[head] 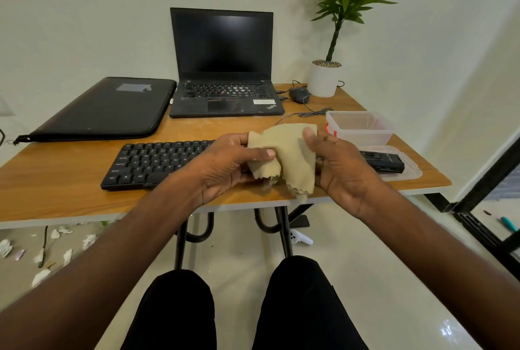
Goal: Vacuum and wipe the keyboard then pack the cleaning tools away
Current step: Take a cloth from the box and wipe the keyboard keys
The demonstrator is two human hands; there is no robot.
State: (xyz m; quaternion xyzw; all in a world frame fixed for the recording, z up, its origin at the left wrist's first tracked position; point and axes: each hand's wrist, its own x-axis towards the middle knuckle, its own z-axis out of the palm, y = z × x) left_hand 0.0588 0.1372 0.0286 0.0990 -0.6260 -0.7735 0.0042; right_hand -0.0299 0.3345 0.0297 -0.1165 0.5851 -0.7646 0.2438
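Observation:
A tan cleaning cloth [289, 152] hangs between both hands above the table's front edge. My left hand [230, 169] grips its left side, thumb across the fabric. My right hand [340, 166] pinches its right side with the thumb on top. Behind and under the hands lies a black keyboard [152, 164]; its right end is hidden by the hands and cloth. A black handheld vacuum [382, 162] rests on a clear plastic lid [408, 172] at the right. Behind that lid stands a clear plastic box [363, 127] with a red clasp.
On the wooden table [70, 197] sit an open black laptop [225, 68], a black laptop sleeve [107, 107], a wired mouse [299, 95] with a loose cable, and a potted plant [325, 76]. White scraps litter the floor at left.

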